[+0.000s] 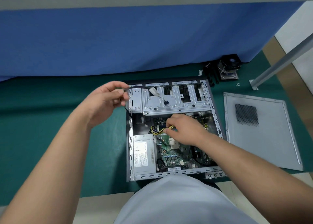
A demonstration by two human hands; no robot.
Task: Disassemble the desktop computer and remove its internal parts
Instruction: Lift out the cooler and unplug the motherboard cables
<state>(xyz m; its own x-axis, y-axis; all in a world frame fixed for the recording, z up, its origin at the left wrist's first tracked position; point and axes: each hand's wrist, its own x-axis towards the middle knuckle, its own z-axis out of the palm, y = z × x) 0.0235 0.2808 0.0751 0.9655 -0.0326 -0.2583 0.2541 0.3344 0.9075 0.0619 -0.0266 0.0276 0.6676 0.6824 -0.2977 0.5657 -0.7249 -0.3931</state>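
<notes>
Desktop computer case lies open on its side on the green mat, directly before me. Power supply sits at its near-left corner beside the motherboard. My right hand pinches the yellow-black cable bundle. My left hand pinches a black cable at the far-left edge. Removed side panel lies right; cooler fan beyond.

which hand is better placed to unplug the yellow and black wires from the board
The right hand: it is already inside the case, fingers curled round the yellow and black wires just above the board. The left hand is up at the case's far left corner, pinching a black cable.
</notes>
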